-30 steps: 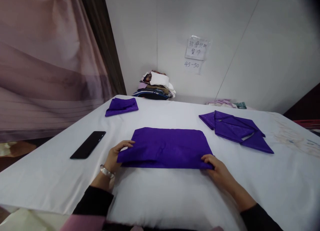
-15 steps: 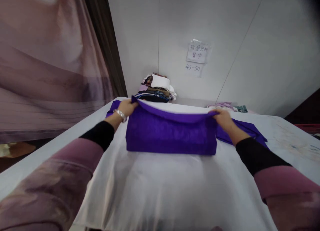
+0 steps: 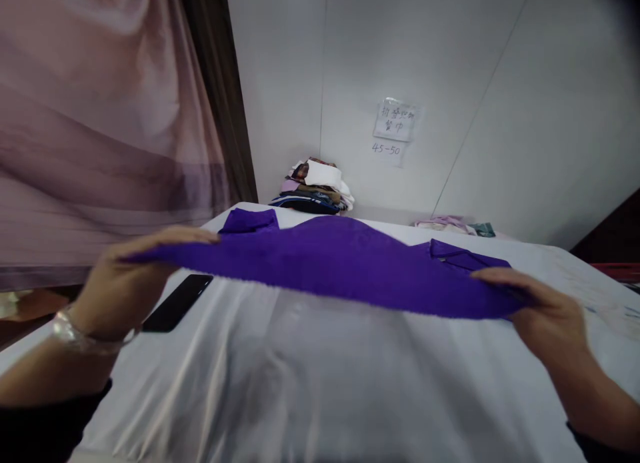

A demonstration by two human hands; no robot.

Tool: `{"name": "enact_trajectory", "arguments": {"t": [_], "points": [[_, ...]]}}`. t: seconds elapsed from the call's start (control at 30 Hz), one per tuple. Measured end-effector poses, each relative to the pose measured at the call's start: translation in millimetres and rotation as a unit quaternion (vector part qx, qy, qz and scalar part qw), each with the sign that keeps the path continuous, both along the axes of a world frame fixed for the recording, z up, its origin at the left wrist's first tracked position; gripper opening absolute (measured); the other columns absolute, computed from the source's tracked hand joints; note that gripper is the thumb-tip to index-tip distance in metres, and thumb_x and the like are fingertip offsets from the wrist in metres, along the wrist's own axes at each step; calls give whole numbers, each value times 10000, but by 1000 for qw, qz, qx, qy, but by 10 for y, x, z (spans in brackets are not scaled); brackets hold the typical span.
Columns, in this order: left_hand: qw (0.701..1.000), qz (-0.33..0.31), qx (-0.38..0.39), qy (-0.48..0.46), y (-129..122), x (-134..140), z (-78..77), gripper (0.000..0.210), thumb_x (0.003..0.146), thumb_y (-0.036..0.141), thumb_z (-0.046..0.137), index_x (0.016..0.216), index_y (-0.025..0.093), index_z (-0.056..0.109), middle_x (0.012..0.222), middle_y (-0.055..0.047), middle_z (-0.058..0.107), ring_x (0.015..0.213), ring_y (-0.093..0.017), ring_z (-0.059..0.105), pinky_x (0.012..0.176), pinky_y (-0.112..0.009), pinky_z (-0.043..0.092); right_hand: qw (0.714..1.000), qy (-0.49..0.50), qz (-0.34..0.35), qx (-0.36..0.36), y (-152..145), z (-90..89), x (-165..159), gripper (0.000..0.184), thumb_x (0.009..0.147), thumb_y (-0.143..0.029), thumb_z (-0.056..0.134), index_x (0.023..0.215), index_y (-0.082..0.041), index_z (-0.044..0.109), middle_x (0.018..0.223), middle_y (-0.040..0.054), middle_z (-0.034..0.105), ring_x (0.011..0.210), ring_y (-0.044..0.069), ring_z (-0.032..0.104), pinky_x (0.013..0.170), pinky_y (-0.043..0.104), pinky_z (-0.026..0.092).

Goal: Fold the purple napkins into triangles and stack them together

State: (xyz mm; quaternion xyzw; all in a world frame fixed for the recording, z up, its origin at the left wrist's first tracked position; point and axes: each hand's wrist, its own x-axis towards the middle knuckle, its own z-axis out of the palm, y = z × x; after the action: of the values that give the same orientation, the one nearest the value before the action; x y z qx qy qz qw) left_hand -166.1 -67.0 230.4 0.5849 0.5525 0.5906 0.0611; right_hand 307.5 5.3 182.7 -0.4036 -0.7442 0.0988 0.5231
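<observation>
A purple cloth (image 3: 320,263) is stretched between my two hands, raised above the front of the table. My left hand (image 3: 135,269), with a silver bangle at the wrist, grips its left end between thumb and fingers. At the other end, my right hand (image 3: 545,309) pinches the right corner. The edge towards me hangs straight, while the middle bulges up at the back. Behind it lie a folded purple piece (image 3: 250,220) at the left and another purple piece (image 3: 467,255) at the right; whether they belong to the same cloth I cannot tell.
A black phone (image 3: 180,303) lies near my left hand on the white-covered table (image 3: 320,383). Against the wall stands a pile of folded clothes (image 3: 317,186), with more fabric (image 3: 450,224) to its right. A pink curtain (image 3: 100,129) hangs at the left.
Both hands have come towards me and moved farther apart, pulling the cloth's edge forward and wide. The phone now shows beside my left hand.
</observation>
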Motion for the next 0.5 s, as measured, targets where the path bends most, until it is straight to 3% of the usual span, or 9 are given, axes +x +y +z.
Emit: {"name": "enact_trajectory", "arguments": {"t": [0.1, 0.27, 0.37, 0.5], "points": [[993, -63, -104, -7, -131, -127, -550, 269, 640, 508, 662, 722, 255, 701, 866, -8, 706, 888, -250, 639, 877, -413, 496, 994, -57, 57, -74, -43, -500, 104, 186, 754, -257, 594, 926, -290, 659, 970, 29, 674, 933, 238, 620, 855, 395, 499], [968, -91, -234, -10, -279, -134, -1295, 313, 608, 554, 652, 722, 270, 716, 912, -61, 710, 914, -277, 634, 840, -372, 512, 974, -90, 46, -201, -200, -1117, 121, 165, 739, -284, 599, 882, -260, 677, 952, 49, 685, 901, 235, 629, 826, 371, 503], [950, -117, -288, 10, -393, -109, -1525, 261, 617, 512, 652, 719, 280, 715, 895, -53, 712, 886, -264, 644, 810, -331, 520, 950, -101, 63, -289, -368, -1262, 114, 152, 743, -291, 582, 850, -245, 679, 904, 42, 691, 840, 227, 637, 772, 347, 508], [913, -168, -369, 45, -556, -130, -1548, 229, 710, 445, 586, 813, 289, 719, 900, -16, 709, 862, -231, 645, 790, -283, 516, 912, -104, 96, -386, -574, -1251, 134, 142, 744, -249, 543, 800, -216, 670, 802, 20, 681, 769, 201, 624, 721, 304, 487]]}}
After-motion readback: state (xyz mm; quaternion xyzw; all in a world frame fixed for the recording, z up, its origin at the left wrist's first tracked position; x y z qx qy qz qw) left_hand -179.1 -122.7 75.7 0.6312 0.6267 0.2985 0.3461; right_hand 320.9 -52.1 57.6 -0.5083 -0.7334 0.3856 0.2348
